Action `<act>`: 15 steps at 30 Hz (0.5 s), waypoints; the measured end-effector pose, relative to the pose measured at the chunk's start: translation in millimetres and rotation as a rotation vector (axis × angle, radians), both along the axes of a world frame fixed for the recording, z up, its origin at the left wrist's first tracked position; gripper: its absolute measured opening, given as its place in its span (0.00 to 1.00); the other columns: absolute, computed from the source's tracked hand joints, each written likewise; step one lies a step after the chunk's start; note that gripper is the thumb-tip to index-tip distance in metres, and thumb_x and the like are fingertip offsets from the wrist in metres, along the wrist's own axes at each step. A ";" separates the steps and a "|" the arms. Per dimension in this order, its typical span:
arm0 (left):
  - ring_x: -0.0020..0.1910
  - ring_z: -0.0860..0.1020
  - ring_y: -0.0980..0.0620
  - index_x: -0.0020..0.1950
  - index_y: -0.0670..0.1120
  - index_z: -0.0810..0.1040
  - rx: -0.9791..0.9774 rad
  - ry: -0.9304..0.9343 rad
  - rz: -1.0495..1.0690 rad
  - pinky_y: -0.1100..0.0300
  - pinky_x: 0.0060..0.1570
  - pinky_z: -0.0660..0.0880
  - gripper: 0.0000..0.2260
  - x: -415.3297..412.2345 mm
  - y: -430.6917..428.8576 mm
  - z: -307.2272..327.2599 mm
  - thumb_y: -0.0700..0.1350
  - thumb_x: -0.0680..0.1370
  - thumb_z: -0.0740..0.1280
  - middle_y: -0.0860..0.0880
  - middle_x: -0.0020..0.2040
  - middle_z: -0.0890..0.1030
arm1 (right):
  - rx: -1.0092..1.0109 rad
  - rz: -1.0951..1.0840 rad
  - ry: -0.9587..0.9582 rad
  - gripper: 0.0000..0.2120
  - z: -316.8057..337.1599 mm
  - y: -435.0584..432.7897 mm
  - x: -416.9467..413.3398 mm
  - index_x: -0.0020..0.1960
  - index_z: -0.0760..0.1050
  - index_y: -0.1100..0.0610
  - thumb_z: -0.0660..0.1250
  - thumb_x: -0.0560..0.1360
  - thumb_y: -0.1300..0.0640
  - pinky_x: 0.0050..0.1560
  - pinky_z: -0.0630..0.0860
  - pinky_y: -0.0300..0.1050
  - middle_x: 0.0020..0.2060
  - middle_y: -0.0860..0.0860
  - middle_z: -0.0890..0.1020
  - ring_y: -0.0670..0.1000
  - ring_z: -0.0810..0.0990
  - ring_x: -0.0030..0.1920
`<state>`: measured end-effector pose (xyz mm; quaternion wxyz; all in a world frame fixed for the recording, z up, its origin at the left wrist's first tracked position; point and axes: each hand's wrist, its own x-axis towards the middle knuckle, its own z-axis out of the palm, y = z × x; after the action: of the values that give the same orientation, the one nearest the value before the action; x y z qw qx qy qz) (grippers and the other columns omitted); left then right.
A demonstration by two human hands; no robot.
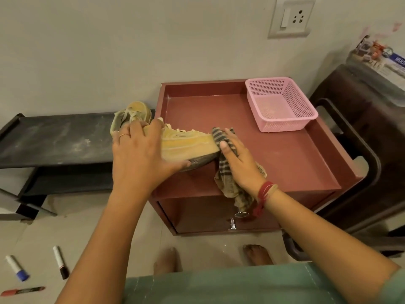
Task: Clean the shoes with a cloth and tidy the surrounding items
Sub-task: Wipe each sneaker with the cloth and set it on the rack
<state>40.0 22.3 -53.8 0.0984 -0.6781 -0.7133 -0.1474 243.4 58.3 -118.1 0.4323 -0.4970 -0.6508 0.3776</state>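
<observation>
A tan shoe (188, 144) lies on its side across the left edge of the red-brown cabinet top (285, 154), its toe pointing right. My left hand (142, 159) grips it around the heel and collar, thumb under the sole. My right hand (238, 163) holds a striped cloth (221, 137) and presses it against the shoe's toe; the rest of the cloth hangs over the cabinet's front edge. A second tan shoe (133, 114) stands behind my left hand on the black rack, partly hidden.
A pink mesh basket (282, 104) stands at the cabinet's back right corner. A dusty black shoe rack (54, 139) is at the left. Three markers (60, 262) lie on the floor at the lower left. A dark plastic stool (359, 137) stands at the right.
</observation>
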 end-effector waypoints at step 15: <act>0.60 0.72 0.40 0.63 0.49 0.74 0.033 -0.034 -0.090 0.46 0.49 0.74 0.41 -7.6 0.6 -1.0 0.76 0.60 0.63 0.42 0.60 0.74 | 0.295 0.284 -0.389 0.19 -2.6 -33.0 -1.1 0.68 0.58 0.30 0.49 0.78 0.39 0.73 0.38 0.53 0.75 0.36 0.49 0.44 0.39 0.76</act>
<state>32.4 22.9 -54.8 0.0906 -0.7053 -0.6810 -0.1750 242.3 25.2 -120.8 0.3099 -0.3958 -0.8325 0.2331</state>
